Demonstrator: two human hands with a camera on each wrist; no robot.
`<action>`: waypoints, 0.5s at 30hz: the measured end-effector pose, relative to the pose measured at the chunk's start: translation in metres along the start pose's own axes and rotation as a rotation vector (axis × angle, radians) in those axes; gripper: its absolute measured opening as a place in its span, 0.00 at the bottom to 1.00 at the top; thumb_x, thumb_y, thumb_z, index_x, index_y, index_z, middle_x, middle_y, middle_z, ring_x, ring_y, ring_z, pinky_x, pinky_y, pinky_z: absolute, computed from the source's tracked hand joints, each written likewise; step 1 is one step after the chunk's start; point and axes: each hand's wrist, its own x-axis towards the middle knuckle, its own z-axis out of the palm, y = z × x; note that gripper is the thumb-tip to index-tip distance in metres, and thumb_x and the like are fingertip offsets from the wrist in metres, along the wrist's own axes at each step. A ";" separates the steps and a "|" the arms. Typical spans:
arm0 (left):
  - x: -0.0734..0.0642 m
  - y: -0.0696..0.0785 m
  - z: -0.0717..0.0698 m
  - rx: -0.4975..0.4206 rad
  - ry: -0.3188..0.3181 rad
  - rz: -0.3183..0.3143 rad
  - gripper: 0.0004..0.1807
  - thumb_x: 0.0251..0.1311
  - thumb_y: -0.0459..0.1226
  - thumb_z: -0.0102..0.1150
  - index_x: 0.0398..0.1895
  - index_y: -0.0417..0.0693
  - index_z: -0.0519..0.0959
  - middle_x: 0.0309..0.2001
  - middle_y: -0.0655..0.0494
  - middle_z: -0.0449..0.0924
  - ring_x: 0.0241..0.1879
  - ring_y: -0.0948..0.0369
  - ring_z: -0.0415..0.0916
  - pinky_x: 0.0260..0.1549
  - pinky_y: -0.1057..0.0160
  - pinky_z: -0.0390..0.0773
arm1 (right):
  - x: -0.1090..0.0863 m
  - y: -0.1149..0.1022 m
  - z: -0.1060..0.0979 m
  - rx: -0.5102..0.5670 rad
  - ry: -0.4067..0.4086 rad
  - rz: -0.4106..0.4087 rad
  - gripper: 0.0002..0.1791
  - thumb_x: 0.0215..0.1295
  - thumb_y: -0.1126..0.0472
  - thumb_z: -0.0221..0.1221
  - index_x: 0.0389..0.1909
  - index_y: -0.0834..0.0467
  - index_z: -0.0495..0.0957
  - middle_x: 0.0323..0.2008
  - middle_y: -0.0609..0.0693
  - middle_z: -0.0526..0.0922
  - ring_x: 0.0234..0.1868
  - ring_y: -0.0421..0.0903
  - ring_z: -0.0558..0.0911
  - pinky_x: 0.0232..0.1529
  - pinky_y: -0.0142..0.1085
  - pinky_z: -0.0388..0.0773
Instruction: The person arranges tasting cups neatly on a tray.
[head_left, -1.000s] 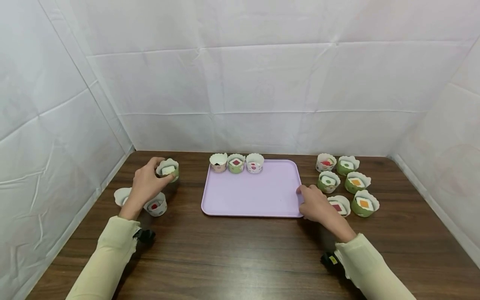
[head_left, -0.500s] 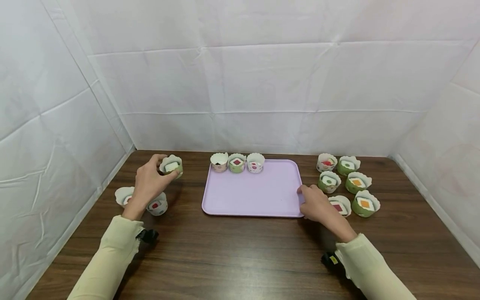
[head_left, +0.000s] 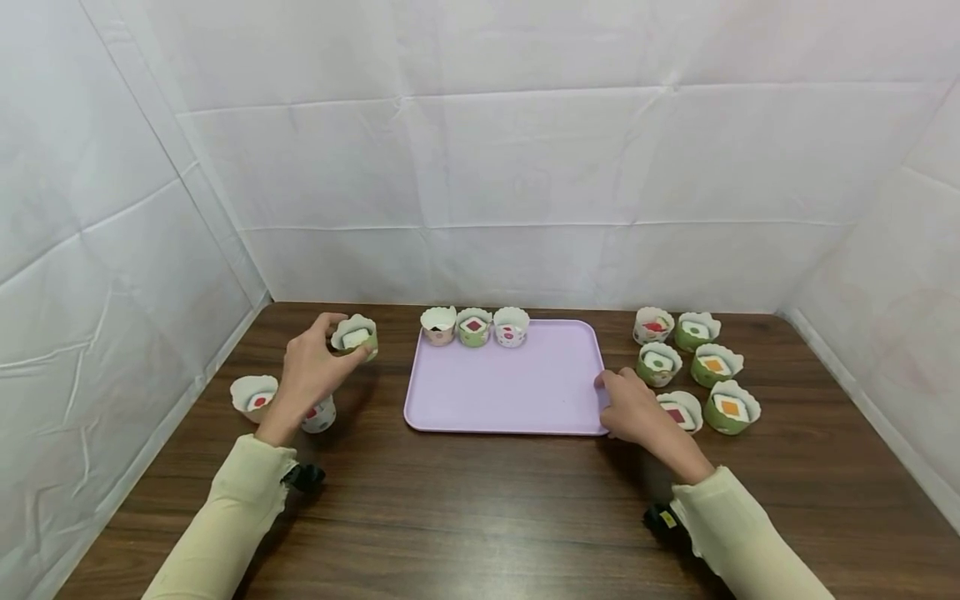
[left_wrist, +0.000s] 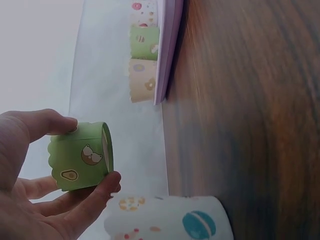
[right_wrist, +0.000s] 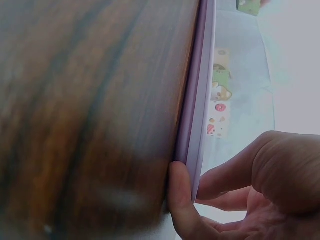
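Note:
My left hand (head_left: 311,364) holds a green paper baking cup (head_left: 356,335) between thumb and fingers, lifted above the table at the left. A white piece lies inside it. The left wrist view shows this green cup (left_wrist: 82,157) tipped on its side as seen there, with small printed pictures on its wall. At the right, my right hand (head_left: 632,407) pinches the edge of a lilac tray (head_left: 502,392). In the right wrist view, finger and thumb lie on either side of the tray's rim (right_wrist: 197,125). Three paper cups stand along the tray's back edge, the middle one green (head_left: 473,327).
Two pale cups stand beneath and beside the left forearm, one with a red dot (head_left: 253,395), the other partly hidden (head_left: 321,414). Several filled cups, such as a green one with an orange square (head_left: 731,408), stand right of the tray. White sheeting (head_left: 525,167) encloses the table.
My left hand has carried the green baking cup a short way right, toward the tray. The right hand stays at the tray's edge, and the tray has hardly moved.

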 end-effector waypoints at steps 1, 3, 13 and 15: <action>0.000 0.001 0.001 -0.002 -0.003 -0.001 0.33 0.61 0.48 0.69 0.66 0.41 0.75 0.51 0.38 0.84 0.39 0.46 0.78 0.37 0.55 0.75 | 0.000 0.000 0.000 0.001 0.000 -0.001 0.25 0.57 0.72 0.59 0.57 0.73 0.76 0.49 0.70 0.75 0.43 0.59 0.78 0.29 0.38 0.84; -0.001 0.002 0.002 -0.001 -0.005 0.003 0.33 0.61 0.47 0.69 0.66 0.41 0.75 0.52 0.38 0.84 0.39 0.47 0.78 0.37 0.56 0.73 | 0.000 0.000 -0.001 0.004 -0.001 -0.004 0.25 0.56 0.72 0.59 0.57 0.73 0.76 0.49 0.70 0.75 0.43 0.59 0.78 0.29 0.38 0.84; -0.003 0.009 0.015 -0.018 -0.044 0.024 0.33 0.60 0.46 0.70 0.65 0.40 0.75 0.49 0.39 0.84 0.40 0.47 0.78 0.38 0.54 0.75 | 0.000 -0.001 -0.002 0.008 -0.016 -0.004 0.25 0.55 0.72 0.60 0.57 0.72 0.75 0.48 0.69 0.74 0.42 0.59 0.78 0.27 0.36 0.83; -0.004 0.011 0.017 -0.025 -0.057 0.025 0.33 0.60 0.46 0.70 0.66 0.40 0.75 0.48 0.40 0.84 0.40 0.47 0.78 0.38 0.55 0.74 | -0.001 -0.001 -0.002 0.010 -0.025 0.002 0.25 0.56 0.72 0.60 0.57 0.72 0.75 0.49 0.69 0.74 0.43 0.59 0.78 0.27 0.36 0.83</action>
